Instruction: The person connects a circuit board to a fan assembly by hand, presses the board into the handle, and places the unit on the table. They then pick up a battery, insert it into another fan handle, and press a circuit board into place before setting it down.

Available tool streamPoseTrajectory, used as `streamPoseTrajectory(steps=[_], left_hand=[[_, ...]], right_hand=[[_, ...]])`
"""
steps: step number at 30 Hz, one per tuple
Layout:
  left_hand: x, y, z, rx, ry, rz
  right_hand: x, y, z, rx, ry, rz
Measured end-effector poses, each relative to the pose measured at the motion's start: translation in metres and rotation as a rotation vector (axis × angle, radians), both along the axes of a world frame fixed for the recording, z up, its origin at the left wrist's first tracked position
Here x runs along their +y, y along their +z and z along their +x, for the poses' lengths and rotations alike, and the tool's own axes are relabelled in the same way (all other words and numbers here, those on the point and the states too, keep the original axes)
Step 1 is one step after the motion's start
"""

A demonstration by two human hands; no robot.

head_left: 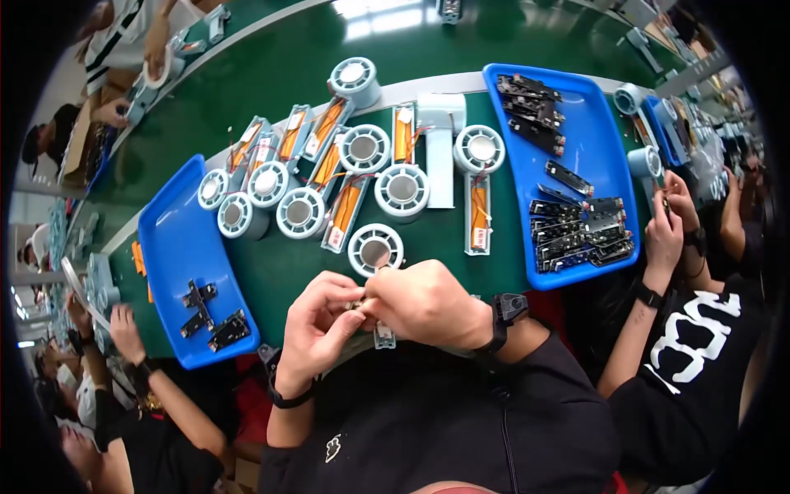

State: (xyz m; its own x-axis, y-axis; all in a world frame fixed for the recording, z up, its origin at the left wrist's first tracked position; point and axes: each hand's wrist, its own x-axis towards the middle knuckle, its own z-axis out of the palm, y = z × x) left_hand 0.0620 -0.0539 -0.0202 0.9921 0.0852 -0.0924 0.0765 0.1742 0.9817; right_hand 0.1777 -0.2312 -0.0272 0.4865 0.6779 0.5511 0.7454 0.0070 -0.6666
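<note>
Close together in front of my chest, my left hand (321, 319) and my right hand (429, 303) meet fingertip to fingertip. Both are closed in a pinch around something small between them, mostly hidden by the fingers. Directly beyond them is the round grilled head of a light-blue handheld fan housing (376, 249). A pale handle end (384, 336) shows just below my fingers, seemingly part of that same housing; my hands cover the stretch between.
Several light-blue fan housings (402, 190) with orange battery packs (479, 212) and loose wires lie on the green table (428, 240). A blue tray (580, 107) of black circuit boards stands right; another blue tray (177, 239) is left. Co-workers' hands (668, 214) work on both sides.
</note>
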Motion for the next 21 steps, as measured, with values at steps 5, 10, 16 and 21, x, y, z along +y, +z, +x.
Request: streamPoseTrajectory(steps=[5, 10, 16, 21], left_hand=[[-0.003, 0.006, 0.006, 0.007, -0.035, 0.092], [-0.011, 0.013, 0.007, -0.005, -0.003, 0.201], [0.001, 0.014, 0.003, -0.081, -0.097, 0.268], [0.006, 0.005, 0.004, -0.071, 0.14, 0.308]], right_hand=[[-0.001, 0.002, 0.003, 0.096, 0.011, 0.051], [0.002, -0.001, 0.006, -0.002, -0.005, 0.08], [0.002, 0.008, -0.016, 0.187, -0.233, 0.096], [-0.024, 0.016, -0.036, 0.094, -0.188, -0.498]])
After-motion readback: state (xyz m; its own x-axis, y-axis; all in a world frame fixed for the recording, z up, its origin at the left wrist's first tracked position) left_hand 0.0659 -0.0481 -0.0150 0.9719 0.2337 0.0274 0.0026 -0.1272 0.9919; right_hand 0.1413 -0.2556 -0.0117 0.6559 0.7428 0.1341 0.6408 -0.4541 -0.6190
